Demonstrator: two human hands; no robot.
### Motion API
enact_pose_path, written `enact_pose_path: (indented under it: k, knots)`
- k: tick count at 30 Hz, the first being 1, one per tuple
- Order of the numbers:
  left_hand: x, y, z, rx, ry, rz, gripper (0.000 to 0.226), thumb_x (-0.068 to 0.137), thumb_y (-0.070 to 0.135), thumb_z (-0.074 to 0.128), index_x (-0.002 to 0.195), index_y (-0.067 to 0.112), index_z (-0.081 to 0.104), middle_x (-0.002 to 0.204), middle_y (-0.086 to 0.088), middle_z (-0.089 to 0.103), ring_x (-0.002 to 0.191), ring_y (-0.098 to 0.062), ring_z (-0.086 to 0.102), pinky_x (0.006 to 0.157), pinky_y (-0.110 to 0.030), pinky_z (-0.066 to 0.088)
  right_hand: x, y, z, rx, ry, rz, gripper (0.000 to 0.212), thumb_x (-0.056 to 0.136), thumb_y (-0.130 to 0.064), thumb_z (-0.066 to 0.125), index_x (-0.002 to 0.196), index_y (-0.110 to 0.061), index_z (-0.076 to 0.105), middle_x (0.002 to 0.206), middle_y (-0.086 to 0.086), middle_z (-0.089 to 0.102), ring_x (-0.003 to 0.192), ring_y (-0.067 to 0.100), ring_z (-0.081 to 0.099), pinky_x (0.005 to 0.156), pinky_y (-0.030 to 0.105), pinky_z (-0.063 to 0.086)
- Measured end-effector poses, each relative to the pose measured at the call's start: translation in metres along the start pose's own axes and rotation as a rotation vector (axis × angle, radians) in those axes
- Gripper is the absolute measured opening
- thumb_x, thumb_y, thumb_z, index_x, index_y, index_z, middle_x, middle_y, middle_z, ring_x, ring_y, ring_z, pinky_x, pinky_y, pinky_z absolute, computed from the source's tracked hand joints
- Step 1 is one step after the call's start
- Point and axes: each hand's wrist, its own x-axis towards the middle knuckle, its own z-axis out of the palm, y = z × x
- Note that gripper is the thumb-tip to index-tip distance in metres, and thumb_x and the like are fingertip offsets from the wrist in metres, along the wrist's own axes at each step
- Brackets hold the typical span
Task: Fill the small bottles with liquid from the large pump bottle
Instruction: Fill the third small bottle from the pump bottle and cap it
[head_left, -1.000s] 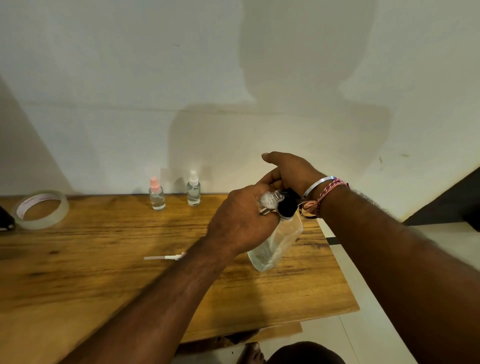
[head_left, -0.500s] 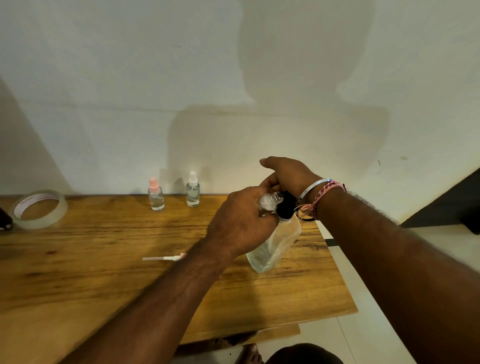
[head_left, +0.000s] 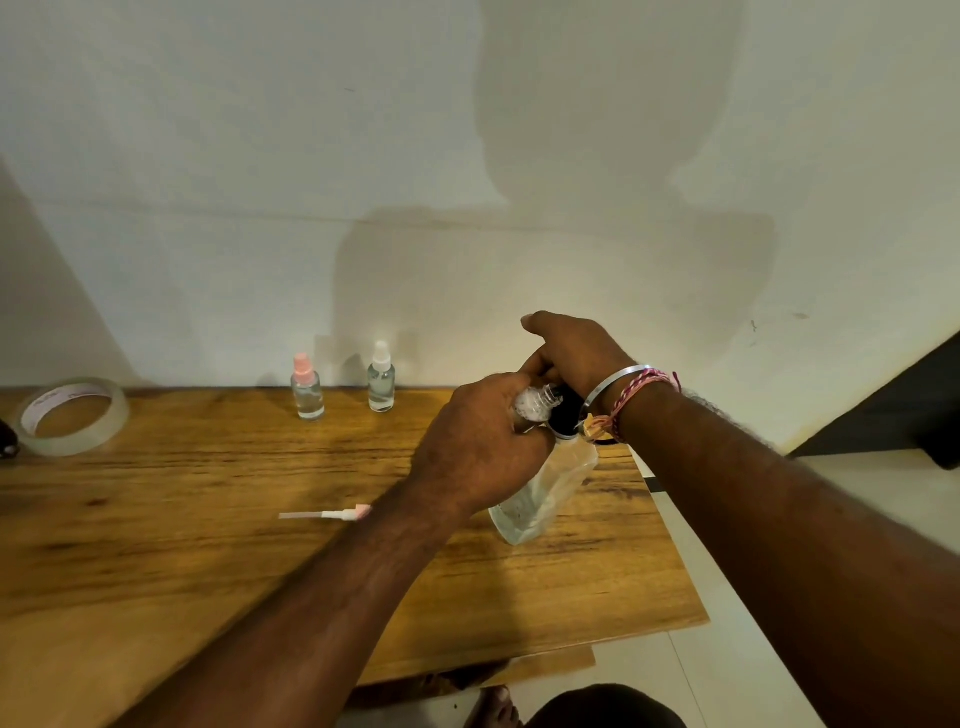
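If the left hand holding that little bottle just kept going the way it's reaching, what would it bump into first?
The left hand reaches up and right, so it would probably first meet the large pump bottle's black pump head, which the small bottle already seems to touch. The right hand is just beyond; depth is unclear.

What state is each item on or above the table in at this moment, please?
Small bottle: uncapped, tilted, held by left hand.
Pump bottle: tilted, right hand on top.
Pink-capped bottle: capped, upright.
White-capped bottle: capped, upright.
Sprayer: lying loose.

Plain home room: wooden table, bare painted wall, tiled floor.
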Motion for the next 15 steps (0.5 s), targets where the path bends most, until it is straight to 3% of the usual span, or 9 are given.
enact_pose_path:
  k: [3, 6, 8, 11, 15]
  knots:
    - [0.001, -0.001, 0.0, -0.001, 0.002, -0.002, 0.028, 0.073, 0.042, 0.062, 0.098, 0.034, 0.073, 0.085, 0.012, 0.072, 0.076, -0.009, 0.069, 0.07, -0.045, 0.061, -0.003, -0.001, -0.001, 0.029, -0.02, 0.034, 0.054, 0.099, -0.045, 0.049, 0.075, -0.003, 0.073, 0.078, 0.012, 0.074, 0.067, 0.027, 0.064, 0.078, 0.037, 0.054]
    - [0.002, 0.001, 0.001, 0.003, -0.017, 0.014, 0.034, 0.074, 0.045, 0.062, 0.105, 0.036, 0.074, 0.085, 0.013, 0.073, 0.075, -0.008, 0.069, 0.069, -0.041, 0.06, -0.007, -0.009, -0.006, 0.065, -0.069, 0.08, 0.051, 0.101, -0.043, 0.048, 0.091, 0.001, 0.072, 0.062, 0.008, 0.072, 0.062, 0.026, 0.063, 0.067, 0.031, 0.052]
    - [0.002, 0.002, 0.001, 0.014, -0.012, 0.017, 0.035, 0.078, 0.046, 0.066, 0.111, 0.038, 0.074, 0.09, 0.014, 0.074, 0.079, -0.008, 0.07, 0.072, -0.043, 0.061, -0.009, -0.013, -0.008, 0.052, -0.11, 0.092, 0.051, 0.102, -0.042, 0.046, 0.091, 0.001, 0.071, 0.054, 0.005, 0.069, 0.059, 0.025, 0.062, 0.062, 0.03, 0.051]
    - [0.003, 0.001, 0.002, 0.016, 0.009, 0.022, 0.026, 0.086, 0.04, 0.075, 0.112, 0.037, 0.074, 0.093, 0.013, 0.074, 0.082, -0.008, 0.07, 0.075, -0.044, 0.061, -0.009, -0.014, -0.01, 0.048, -0.135, 0.112, 0.05, 0.102, -0.041, 0.047, 0.087, 0.001, 0.071, 0.053, 0.005, 0.069, 0.056, 0.024, 0.06, 0.061, 0.029, 0.05]
    - [0.002, 0.003, 0.002, -0.01, 0.004, 0.035, 0.029, 0.081, 0.044, 0.069, 0.109, 0.037, 0.073, 0.09, 0.013, 0.074, 0.08, -0.01, 0.07, 0.073, -0.047, 0.061, -0.006, -0.012, -0.01, 0.08, -0.115, 0.108, 0.049, 0.101, -0.041, 0.048, 0.099, 0.003, 0.071, 0.057, 0.006, 0.071, 0.061, 0.026, 0.061, 0.067, 0.032, 0.052]
